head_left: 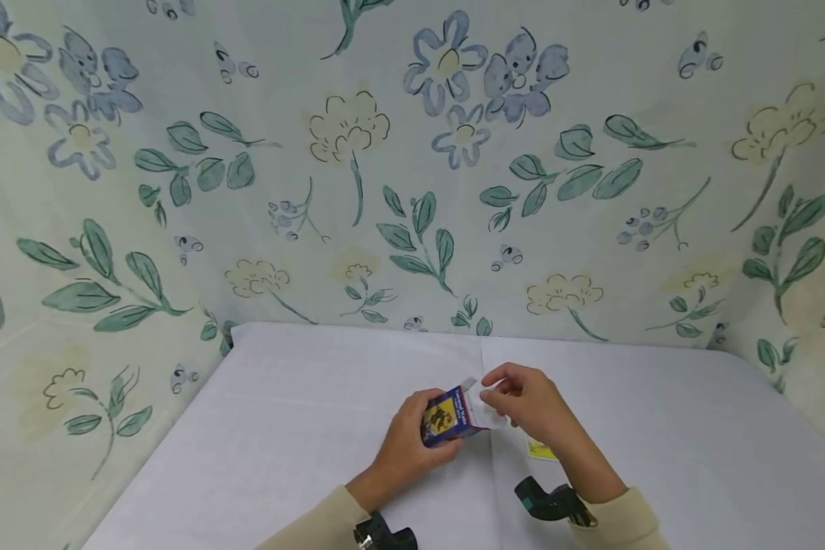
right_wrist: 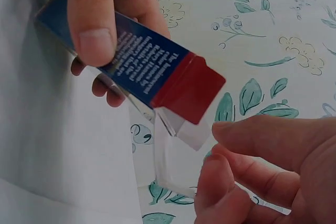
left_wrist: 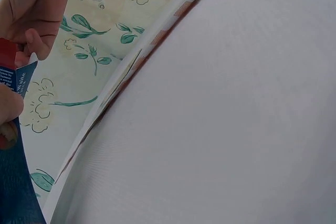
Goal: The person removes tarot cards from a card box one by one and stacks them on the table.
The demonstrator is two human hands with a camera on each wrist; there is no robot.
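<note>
My left hand (head_left: 412, 435) grips a small blue card box (head_left: 443, 418) with a yellow picture panel, thumb on one side and fingers on the other. The box's end is open: a red flap (right_wrist: 193, 88) and a large white flap (head_left: 484, 412) stand out from it. My right hand (head_left: 525, 401) is at that open end, its fingers loosely bent beside the white flap. In the right wrist view a gap shows between index fingertip and thumb; the thumb overlaps the flap's edge. A yellow-edged card (head_left: 541, 449) shows partly below my right hand, which hides the rest.
A white-covered table (head_left: 302, 428) spreads beneath both hands. A flower-patterned curtain (head_left: 357, 252) hangs behind it and along both sides. Dark wrist cameras (head_left: 550, 500) are worn at both sleeves.
</note>
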